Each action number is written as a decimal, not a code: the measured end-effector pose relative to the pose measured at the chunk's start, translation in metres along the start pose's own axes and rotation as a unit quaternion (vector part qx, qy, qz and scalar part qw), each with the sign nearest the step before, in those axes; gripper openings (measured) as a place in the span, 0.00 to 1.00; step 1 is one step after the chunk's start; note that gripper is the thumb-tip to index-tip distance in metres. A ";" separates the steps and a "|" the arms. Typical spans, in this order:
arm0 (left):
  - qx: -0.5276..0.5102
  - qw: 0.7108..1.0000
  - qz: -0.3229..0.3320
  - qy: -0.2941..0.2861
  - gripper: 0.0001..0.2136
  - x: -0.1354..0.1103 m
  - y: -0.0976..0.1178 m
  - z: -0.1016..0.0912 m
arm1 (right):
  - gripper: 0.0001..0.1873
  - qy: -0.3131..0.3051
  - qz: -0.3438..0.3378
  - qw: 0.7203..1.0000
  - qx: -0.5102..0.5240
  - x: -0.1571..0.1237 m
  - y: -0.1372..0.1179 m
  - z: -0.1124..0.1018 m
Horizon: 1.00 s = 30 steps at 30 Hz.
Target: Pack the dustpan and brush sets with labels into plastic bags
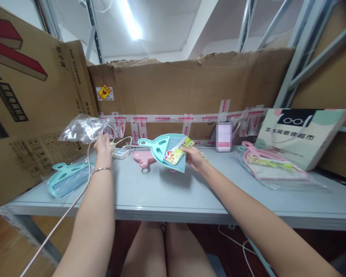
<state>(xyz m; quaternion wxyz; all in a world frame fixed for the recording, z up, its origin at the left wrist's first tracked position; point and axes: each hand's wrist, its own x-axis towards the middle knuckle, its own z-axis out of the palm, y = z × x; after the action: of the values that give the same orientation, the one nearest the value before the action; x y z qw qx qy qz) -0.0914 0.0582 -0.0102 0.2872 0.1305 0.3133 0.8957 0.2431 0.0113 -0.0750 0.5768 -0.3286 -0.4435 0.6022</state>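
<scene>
My right hand (192,157) grips the bristle end of a turquoise brush nested in a matching dustpan (158,148), held above the table. A printed yellow-green card (177,151) lies across the bristles under my fingers. Further left, my raised left hand (103,143) has its fingers closed on a crumpled clear plastic bag (82,129). Behind the turquoise set a pink dustpan (142,157) rests on the table, partly hidden. Below the plastic bag lies a bagged turquoise dustpan and brush (67,179).
More bagged dustpans, a pink one (272,161) on top, lie at the right before a white box (300,134). A phone (224,137) stands against the cardboard wall (190,88). A power strip (121,153) sits behind my left hand, and a white cable (60,219) crosses the table edge.
</scene>
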 end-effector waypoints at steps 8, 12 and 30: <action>0.239 0.883 -0.223 -0.338 0.20 -0.099 -0.036 0.018 | 0.05 0.010 -0.005 1.000 0.023 0.001 0.001 0.000; 0.195 0.848 -0.251 -0.425 0.15 -0.128 -0.059 0.018 | 0.06 -0.070 0.034 0.997 -0.014 0.003 -0.007 -0.009; 0.164 0.833 -0.033 -0.528 0.20 -0.156 -0.056 0.012 | 0.14 -0.054 -0.313 0.855 -0.411 -0.001 -0.014 0.020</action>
<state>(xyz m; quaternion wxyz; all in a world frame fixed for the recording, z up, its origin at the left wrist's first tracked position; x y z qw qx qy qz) 0.0631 0.0067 -0.0445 0.4126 0.6181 0.2609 0.6162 0.2307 0.0064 -0.0543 0.5227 -0.3464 -0.7603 0.1696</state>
